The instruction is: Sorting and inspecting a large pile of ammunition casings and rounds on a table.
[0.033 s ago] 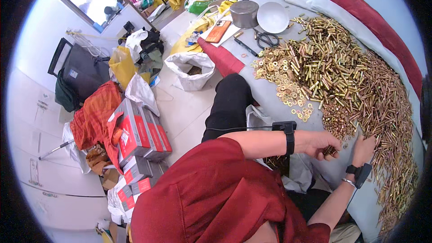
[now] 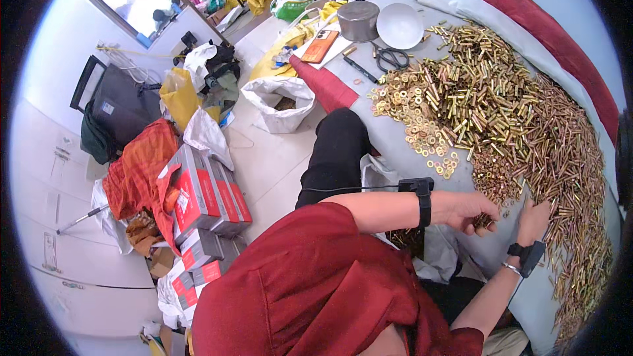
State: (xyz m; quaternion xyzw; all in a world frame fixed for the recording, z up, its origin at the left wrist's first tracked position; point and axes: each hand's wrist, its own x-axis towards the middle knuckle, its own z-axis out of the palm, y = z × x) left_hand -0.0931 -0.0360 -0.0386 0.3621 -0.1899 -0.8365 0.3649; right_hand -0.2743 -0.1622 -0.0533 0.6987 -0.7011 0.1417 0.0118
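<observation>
Left hand [image 2: 476, 215] grasps small metal parts [image 2: 485, 222], bare tabletop [image 2: 496, 244] at five o'clock; right hand [image 2: 533, 219], finger state indeterminable, borders bolt pile [image 2: 568, 214] at three o'clock.

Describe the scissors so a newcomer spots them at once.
On the grey table, find the round metal pot beside the white dish, high in the picture. Just below them lie the scissors, set apart from the straight dark pen on their left by two black looped handles.

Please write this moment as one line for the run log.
left hand: curled around small metal pieces | right hand: at metal rod pile's edge | washers: left of pile
</observation>
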